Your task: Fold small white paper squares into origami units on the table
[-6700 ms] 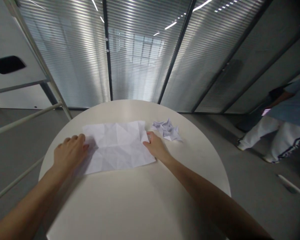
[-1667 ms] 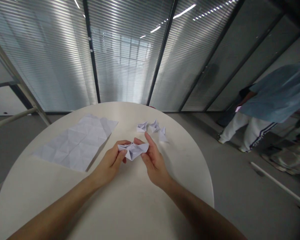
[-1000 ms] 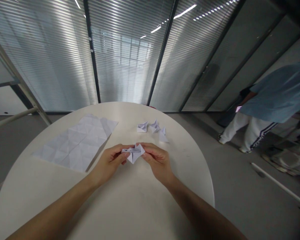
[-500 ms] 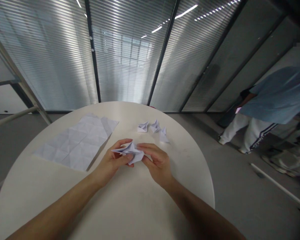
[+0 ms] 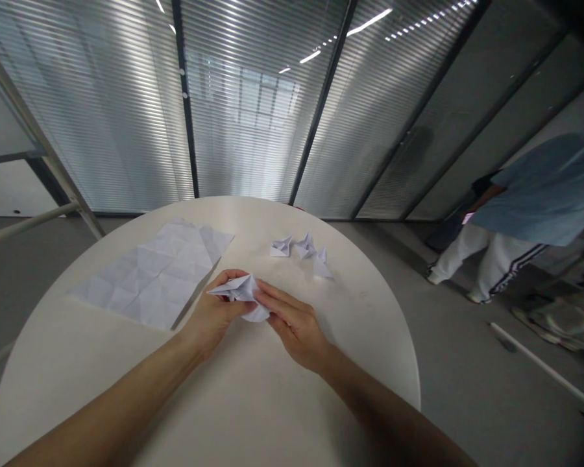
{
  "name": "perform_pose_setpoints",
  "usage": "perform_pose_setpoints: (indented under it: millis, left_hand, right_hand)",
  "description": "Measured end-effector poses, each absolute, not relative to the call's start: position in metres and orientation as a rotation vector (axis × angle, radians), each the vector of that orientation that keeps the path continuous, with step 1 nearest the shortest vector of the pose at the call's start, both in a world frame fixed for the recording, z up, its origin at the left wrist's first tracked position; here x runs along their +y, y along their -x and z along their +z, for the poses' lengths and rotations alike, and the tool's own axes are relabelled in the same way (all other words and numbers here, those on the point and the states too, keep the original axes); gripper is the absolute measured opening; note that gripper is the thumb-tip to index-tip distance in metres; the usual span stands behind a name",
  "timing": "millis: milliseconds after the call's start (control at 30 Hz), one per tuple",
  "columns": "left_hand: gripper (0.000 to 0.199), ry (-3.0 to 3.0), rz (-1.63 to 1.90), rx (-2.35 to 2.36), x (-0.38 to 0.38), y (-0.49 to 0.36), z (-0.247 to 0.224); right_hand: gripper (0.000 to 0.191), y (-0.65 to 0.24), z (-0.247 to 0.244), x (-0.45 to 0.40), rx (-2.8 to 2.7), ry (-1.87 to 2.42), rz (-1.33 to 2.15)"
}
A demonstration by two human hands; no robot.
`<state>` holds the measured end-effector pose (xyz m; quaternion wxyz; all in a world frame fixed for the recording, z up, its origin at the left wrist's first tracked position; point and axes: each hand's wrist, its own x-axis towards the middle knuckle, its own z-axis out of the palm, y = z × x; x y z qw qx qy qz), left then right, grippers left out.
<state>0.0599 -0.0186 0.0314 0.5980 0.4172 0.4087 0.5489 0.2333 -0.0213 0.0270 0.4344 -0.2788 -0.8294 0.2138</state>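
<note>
A white folded paper piece point(image 5: 243, 292) with pointed flaps is held just above the table, between both hands. My left hand point(image 5: 214, 314) grips its left side, fingers behind and thumb in front. On its right side, my right hand point(image 5: 294, 324) pinches the paper with fingers close together; part of the paper is hidden behind them. Beyond the hands lie three small folded paper pieces: one on the left point(image 5: 281, 246), one in the middle point(image 5: 305, 246) and one on the right point(image 5: 322, 264). A large creased paper sheet point(image 5: 156, 272) lies to the left.
The round white table point(image 5: 253, 402) fills the lower view. Behind it stands a glass wall with blinds point(image 5: 253, 130). A metal frame point(image 5: 43, 139) is at the left. A person in a blue top point(image 5: 549, 188) stands on the right, beyond the table.
The held paper has turned and shifted slightly left. My right hand has moved left, its fingers now straighter and closer together over the paper. The view has shifted slightly.
</note>
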Motion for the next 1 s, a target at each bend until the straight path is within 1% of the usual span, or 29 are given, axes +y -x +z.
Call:
perform_pose_setpoints:
  millis: [67,133,200,267,300,400,533,600,700,767,867,900,933,1000]
  left_hand:
    - [0.044,-1.056,1.240,0.901,-0.020,-0.061,0.032]
    - [0.042,-1.152,1.182,0.853,-0.023,-0.062,0.034]
    - [0.048,-1.240,1.116,0.792,-0.026,-0.060,0.036]
    - [0.058,-1.357,1.054,0.739,-0.027,-0.056,0.036]
    - [0.060,-1.431,1.026,0.735,-0.028,-0.054,0.035]
    - [0.052,-1.670,1.014,0.847,-0.027,-0.051,0.030]
    - [0.043,-1.848,1.105,1.047,-0.024,-0.054,0.023]
    - [0.034,-1.838,1.177,1.107,-0.022,-0.056,0.022]
    - [0.022,-1.751,1.282,1.153,-0.020,-0.058,0.021]
    - [0.018,-1.592,1.354,1.172,-0.018,-0.057,0.021]
    - [0.018,-1.251,1.380,1.068,-0.013,-0.057,0.023]
    - [0.019,-1.150,1.350,1.002,-0.012,-0.057,0.023]
    - [0.020,-1.074,1.307,0.938,-0.012,-0.057,0.024]
    - [0.022,-1.022,1.192,0.850,-0.012,-0.059,0.024]
  right_hand:
    - [0.044,-0.234,0.026,-0.020,-2.006,0.724,0.513]
    - [0.038,-0.235,0.026,-0.018,-1.947,0.764,0.499]
    - [0.033,-0.236,0.025,-0.015,-1.908,0.801,0.510]
    - [0.032,-0.236,0.023,-0.012,-1.888,0.821,0.532]
    - [0.032,-0.236,0.022,-0.011,-1.881,0.825,0.544]
    - [0.030,-0.232,0.019,-0.010,-1.829,0.838,0.570]
    - [0.018,-0.226,0.016,-0.012,-1.629,0.924,0.659]
    - [0.014,-0.224,0.014,-0.013,-1.501,0.923,0.793]
    - [0.013,-0.223,0.012,-0.015,-1.418,0.877,0.930]
    - [0.021,-0.223,0.012,-0.015,-1.477,0.820,0.948]
    - [0.041,-0.224,0.015,-0.014,-1.598,0.740,0.913]
    - [0.041,-0.224,0.017,-0.013,-1.628,0.754,0.865]
    - [0.036,-0.225,0.018,-0.012,-1.650,0.789,0.797]
    - [0.022,-0.225,0.019,-0.011,-1.689,0.886,0.659]
